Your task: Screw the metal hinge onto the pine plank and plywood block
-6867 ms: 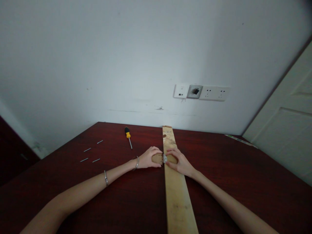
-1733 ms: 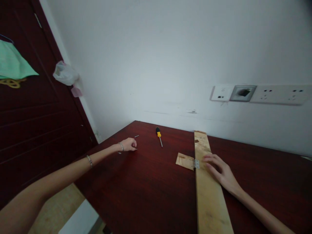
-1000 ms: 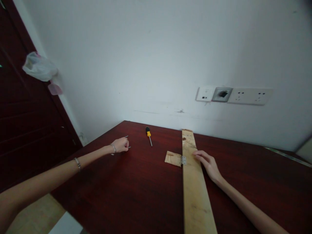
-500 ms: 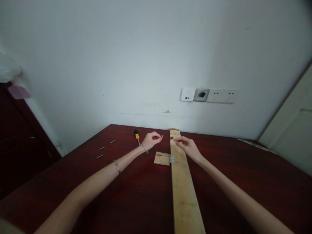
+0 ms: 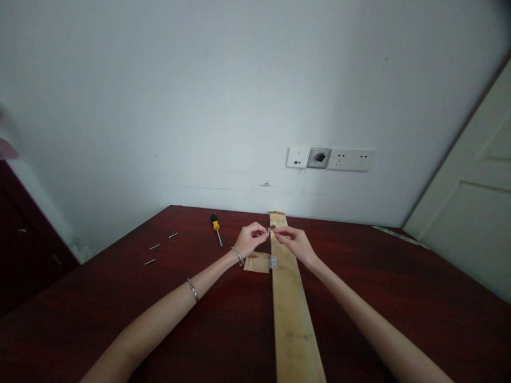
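Note:
My left hand (image 5: 252,239), closed in a pinch, holds a small silver screw (image 5: 269,231). The fingertips of my right hand (image 5: 294,243) are pinched together at the same screw, over the left edge of a long wooden board (image 5: 293,308). Just below the hands a small metal hinge (image 5: 273,261) lies at the board's edge. It spans toward a short wooden piece (image 5: 257,263) on the left, which my left wrist partly overlaps. The screw's tip is too small to make out.
A black and yellow screwdriver (image 5: 215,223) lies left of my hands on the dark red table (image 5: 191,335). Further left are three loose screws (image 5: 154,247). Wall sockets (image 5: 345,159) are behind, and a thin flat strip (image 5: 399,236) lies at the back right.
My hands have come together; my right fingertips now meet the screw held in my left hand. The view has shifted slightly to the right.

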{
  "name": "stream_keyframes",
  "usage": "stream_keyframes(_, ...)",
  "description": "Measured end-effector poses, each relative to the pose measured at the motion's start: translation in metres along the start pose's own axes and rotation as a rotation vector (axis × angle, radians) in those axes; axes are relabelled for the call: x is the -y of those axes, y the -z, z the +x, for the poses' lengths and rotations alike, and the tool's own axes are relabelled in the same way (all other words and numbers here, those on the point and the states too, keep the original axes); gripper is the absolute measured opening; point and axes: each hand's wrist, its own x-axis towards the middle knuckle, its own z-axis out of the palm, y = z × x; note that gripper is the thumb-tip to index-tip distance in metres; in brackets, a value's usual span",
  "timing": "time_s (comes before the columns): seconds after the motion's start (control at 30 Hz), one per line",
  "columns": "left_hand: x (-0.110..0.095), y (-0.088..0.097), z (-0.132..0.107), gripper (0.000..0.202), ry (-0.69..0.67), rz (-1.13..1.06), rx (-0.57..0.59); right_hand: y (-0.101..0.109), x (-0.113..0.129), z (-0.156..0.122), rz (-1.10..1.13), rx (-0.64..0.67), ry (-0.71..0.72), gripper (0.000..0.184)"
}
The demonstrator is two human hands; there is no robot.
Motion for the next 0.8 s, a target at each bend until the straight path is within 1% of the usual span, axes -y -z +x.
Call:
stream_keyframes(0.13,0.002,0.000,-0.002,0.019,-0.007,0.005,0.013,-0.004,0.000,-0.003,-0.010,-0.001,-0.003,0.023)
stream_keyframes(0.47,0.009,-0.007,-0.009,0.016,-0.014,0.022,0.083,-0.012,-0.007,-0.009,-0.003,-0.008,-0.007,0.024)
stream_keyframes(0.67,0.020,0.001,-0.006,0.015,0.032,0.038,0.207,-0.011,-0.017,-0.009,-0.018,0.013,-0.034,0.025)
stream_keyframes(0.73,0.024,0.006,-0.004,0.015,0.074,0.027,0.189,-0.009,-0.024,-0.009,-0.027,0.024,-0.045,0.025)
stream_keyframes(0.8,0.030,0.012,-0.002,0.016,0.121,0.012,0.129,-0.006,-0.030,-0.009,-0.043,0.042,-0.049,0.023)
